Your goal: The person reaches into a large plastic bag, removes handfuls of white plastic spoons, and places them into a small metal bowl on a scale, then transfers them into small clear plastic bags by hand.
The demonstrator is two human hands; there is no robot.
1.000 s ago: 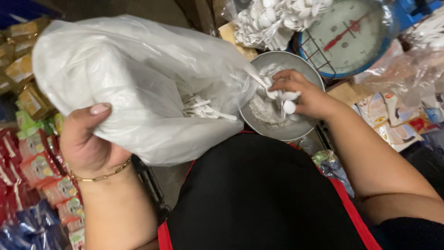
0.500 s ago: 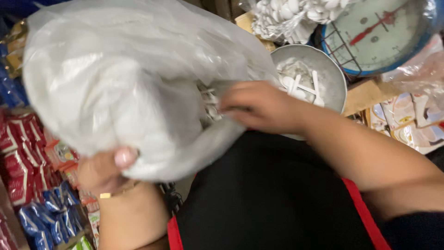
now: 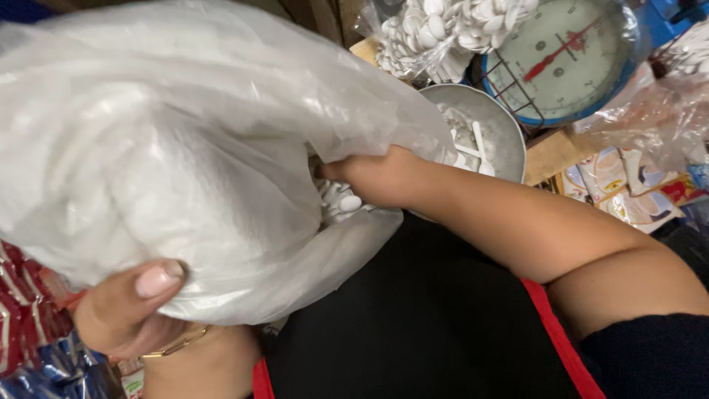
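Since the frame half a second back, my right hand [image 3: 380,177] has been pushing further into the mouth of the big white plastic bag [image 3: 185,155], and the bag itself is now filling more of the view, swinging up closer to the camera. The metal pan [image 3: 502,125] is sliding rightward in the frame as my head is turning.

My right hand is reaching into the bag opening, fingers curled down among the white plastic spoons [image 3: 341,201] showing just inside the mouth; the fingertips are hidden, so I cannot tell whether it is actually clasping any. My left hand [image 3: 129,307] is gripping the bag from underneath at its lower left, thumb pressing up into the plastic, with a thin gold bracelet [image 3: 177,343] sitting at the wrist.

Taking the metal pan as my landmark: the bag's mouth is lying just to the left of it, nearly touching its rim. A few white spoons are lying inside the pan. The dial scale [image 3: 565,55] with the red needle and blue rim is standing directly behind the pan. A clear packet of white spoons [image 3: 443,33] is sitting behind the pan, left of the scale. Colourful packets [image 3: 628,192] are lying to the right of the pan. Red and blue wrappers [image 3: 29,325] are lying far left of it, below the bag.
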